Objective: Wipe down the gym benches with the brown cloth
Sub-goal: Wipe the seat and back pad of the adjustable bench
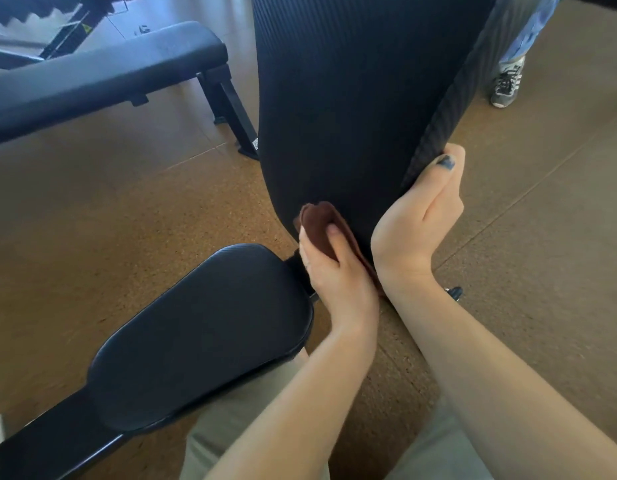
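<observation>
A black padded backrest (pixel 352 98) of an adjustable gym bench stands raised in the middle of the view. Its black seat pad (pixel 203 334) lies below it at the lower left. My left hand (pixel 334 271) holds the folded brown cloth (pixel 321 223) pressed against the lower end of the backrest. My right hand (pixel 418 220) grips the backrest's right edge, thumb on the ribbed side.
A second flat black bench (pixel 103 71) stands at the upper left on the brown cork floor (pixel 109 202). Another person's jeans leg and sneaker (pixel 508 84) are at the upper right. A small black knob (pixel 454 292) shows beside my right wrist.
</observation>
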Tool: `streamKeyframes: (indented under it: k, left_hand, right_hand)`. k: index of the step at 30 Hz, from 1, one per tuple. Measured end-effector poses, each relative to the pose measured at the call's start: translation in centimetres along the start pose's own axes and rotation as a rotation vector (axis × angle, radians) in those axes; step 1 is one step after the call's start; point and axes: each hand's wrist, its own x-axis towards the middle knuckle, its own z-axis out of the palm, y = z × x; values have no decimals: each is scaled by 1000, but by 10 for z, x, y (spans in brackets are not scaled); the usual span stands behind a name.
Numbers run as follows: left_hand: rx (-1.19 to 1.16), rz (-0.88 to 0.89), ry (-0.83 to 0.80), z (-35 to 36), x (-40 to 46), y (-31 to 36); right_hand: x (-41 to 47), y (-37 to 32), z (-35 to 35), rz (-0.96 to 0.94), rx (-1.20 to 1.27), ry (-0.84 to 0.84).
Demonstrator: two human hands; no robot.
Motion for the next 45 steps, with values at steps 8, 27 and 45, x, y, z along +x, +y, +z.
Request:
streamKeyframes:
  k: [8,27,45]
  left_hand:
    - [-76,-135,16,8,-27,-1]
    - [84,-668,148,-10,135,-7]
    - [188,-886,-398,5,32,308]
  right_hand:
    - [1,-1,-2,19,-2,-30]
    - [-2,-1,3,66,-6,0]
    - [78,-209,-39,561,-358,-152]
